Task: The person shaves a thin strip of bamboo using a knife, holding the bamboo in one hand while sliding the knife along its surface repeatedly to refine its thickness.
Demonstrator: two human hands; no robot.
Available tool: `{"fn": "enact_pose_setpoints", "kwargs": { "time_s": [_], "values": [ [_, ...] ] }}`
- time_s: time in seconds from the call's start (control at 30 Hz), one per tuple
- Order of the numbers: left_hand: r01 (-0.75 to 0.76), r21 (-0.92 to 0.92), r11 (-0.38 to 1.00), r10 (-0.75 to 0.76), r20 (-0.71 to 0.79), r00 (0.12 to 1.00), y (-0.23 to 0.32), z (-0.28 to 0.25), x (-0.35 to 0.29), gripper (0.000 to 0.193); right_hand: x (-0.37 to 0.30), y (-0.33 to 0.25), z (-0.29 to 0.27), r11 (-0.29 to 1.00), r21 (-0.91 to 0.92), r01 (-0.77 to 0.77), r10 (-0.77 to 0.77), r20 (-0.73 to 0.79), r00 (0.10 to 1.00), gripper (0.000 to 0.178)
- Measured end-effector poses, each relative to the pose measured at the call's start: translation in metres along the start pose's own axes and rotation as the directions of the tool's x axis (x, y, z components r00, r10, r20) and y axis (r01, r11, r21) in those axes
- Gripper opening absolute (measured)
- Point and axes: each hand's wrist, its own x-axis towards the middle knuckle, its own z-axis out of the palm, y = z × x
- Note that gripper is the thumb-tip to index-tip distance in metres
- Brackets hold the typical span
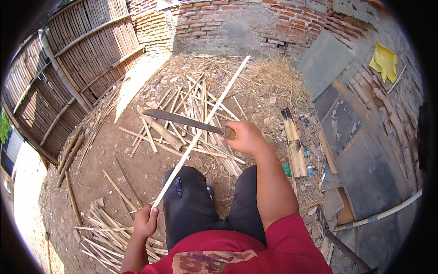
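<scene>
My left hand is closed round the lower end of a long, pale bamboo strip, which slants up and away to the right. In my right hand is the wooden handle of a machete. Its dark blade points left and crosses the strip; whether the edge touches it I cannot tell. Beyond the blade, a heap of split bamboo strips lies on the dirt. A thicker bamboo piece rests partly beneath the blade's far end.
More strips are piled beside my left forearm. Split bamboo halves lie on the right, near dark boards leaning on the wall. A woven bamboo fence stands on the left, a brick wall at the back. Dry straw lies near that wall.
</scene>
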Motion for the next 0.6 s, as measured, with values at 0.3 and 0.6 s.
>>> {"fn": "enact_pose_setpoints", "kwargs": {
  "time_s": [0.3,0.6],
  "values": [
    [-0.018,0.021,1.0,0.018,-0.017,1.0,-0.002,-0.007,-0.037,0.05,-0.034,-0.019,0.019,0.99,0.127,0.063,-0.051,-0.095,0.994,0.041],
    [-0.077,-0.037,0.996,0.074,-0.073,0.995,0.023,0.007,-0.012,0.053,-0.009,-0.022,-0.062,0.977,-0.185,0.102,-0.097,0.037,0.995,0.042]
  ]
}}
